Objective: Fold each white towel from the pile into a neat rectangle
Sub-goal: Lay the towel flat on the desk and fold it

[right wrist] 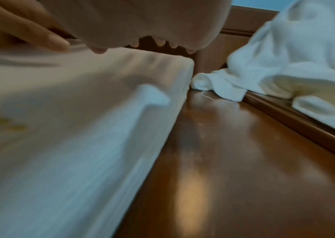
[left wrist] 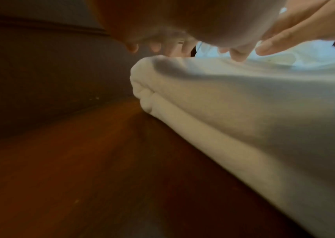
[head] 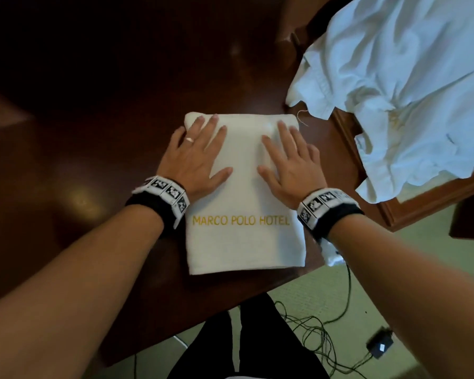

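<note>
A white towel (head: 244, 242) with yellow "MARCO POLO HOTEL" lettering lies folded into a rectangle on the dark wooden table (head: 93, 119). My left hand (head: 200, 149) lies flat on its far left part, fingers straight and spread, a ring on one finger. My right hand (head: 288, 157) presses flat on the far right part. In the left wrist view the folded edge of the towel (left wrist: 223, 112) shows stacked layers under my left hand (left wrist: 162, 35). The right wrist view shows the towel (right wrist: 81, 128) under my right hand (right wrist: 142, 27).
A crumpled pile of white linen (head: 408, 91) lies on a raised wooden surface at the right, also seen as linen (right wrist: 284, 64) in the right wrist view. The table's near edge (head: 257, 291) runs just below the towel. Cables and a black adapter (head: 379, 346) lie on the floor.
</note>
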Motion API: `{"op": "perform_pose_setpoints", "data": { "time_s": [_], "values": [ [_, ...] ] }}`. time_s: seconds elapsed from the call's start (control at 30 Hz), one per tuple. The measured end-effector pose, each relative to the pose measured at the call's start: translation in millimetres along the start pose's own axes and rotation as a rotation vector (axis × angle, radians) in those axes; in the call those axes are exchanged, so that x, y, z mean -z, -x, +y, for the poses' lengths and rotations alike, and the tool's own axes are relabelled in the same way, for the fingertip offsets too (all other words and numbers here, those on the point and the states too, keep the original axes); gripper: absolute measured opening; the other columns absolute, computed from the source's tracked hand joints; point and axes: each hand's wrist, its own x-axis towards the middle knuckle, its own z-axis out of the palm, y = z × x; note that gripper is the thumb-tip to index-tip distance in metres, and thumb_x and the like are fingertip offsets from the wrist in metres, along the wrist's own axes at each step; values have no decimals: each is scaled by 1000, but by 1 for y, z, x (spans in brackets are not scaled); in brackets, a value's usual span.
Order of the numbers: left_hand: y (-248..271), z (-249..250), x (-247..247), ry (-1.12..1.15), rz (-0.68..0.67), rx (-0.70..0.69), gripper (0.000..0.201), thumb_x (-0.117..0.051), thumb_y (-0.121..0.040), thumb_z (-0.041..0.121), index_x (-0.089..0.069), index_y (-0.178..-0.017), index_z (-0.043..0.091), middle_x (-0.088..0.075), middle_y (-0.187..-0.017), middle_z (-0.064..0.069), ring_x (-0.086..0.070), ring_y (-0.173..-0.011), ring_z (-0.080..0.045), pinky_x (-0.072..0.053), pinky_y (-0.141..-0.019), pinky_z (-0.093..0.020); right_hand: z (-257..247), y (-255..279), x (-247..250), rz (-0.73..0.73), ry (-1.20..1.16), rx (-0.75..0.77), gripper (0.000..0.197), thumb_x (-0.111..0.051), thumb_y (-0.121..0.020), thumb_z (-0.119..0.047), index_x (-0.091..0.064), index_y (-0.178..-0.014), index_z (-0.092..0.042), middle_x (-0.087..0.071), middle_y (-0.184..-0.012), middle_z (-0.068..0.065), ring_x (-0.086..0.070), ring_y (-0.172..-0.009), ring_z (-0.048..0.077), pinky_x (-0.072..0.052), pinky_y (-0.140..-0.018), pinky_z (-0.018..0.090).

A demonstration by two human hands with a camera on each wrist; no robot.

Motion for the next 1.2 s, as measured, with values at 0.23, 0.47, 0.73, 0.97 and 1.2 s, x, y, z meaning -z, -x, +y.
{"op": "perform_pose_setpoints", "data": {
  "time_s": [0.23,0.47,0.73,0.97,1.2],
  "values": [
    [-16,-17,-21,44,-140,256,86,-12,-96,70,12,-158,16,15,-167,2,-5,-154,-24,-15,-117,-61,21,-36,-14,-191,27,-43,66,-15,-97,-67,0,-155,-42,12,-165,-8,11,-152,24,-5,-118,57],
    [27,5,-9,115,-137,556,94,-29,-88,79,-37,-144,3,-41,-144,-21,-38,-131,-39,-33,-103,-54,14,20,1,-85,-84,-259,69,-44,-94,-59,-29,-148,-18,-45,-136,8,-47,-119,33,-39,-96,48],
    [87,55,-26,624,-229,751,81,-61,-79,74,-50,-122,7,-59,-129,-17,-52,-123,-37,-46,-90,-44,-17,81,-28,-191,-569,-617,66,-64,-80,-65,-51,-123,-17,-59,-120,8,-58,-111,34,-47,-95,46],
    [115,65,-30,1022,-148,856,66,-87,-62,55,-72,-106,8,-73,-107,-9,-69,-104,-29,-57,-89,-40,-37,113,-21,-111,-807,-769,45,-83,-74,-41,-69,-106,-11,-72,-104,6,-67,-98,26,-55,-80,34],
    [116,87,43,891,46,655,74,-84,-71,49,-57,-121,1,-62,-126,-17,-57,-119,-35,-46,-92,-37,-43,136,39,2,-793,-782,51,-72,-82,-42,-56,-120,-11,-61,-120,11,-58,-109,34,-47,-85,36]
  ]
}}
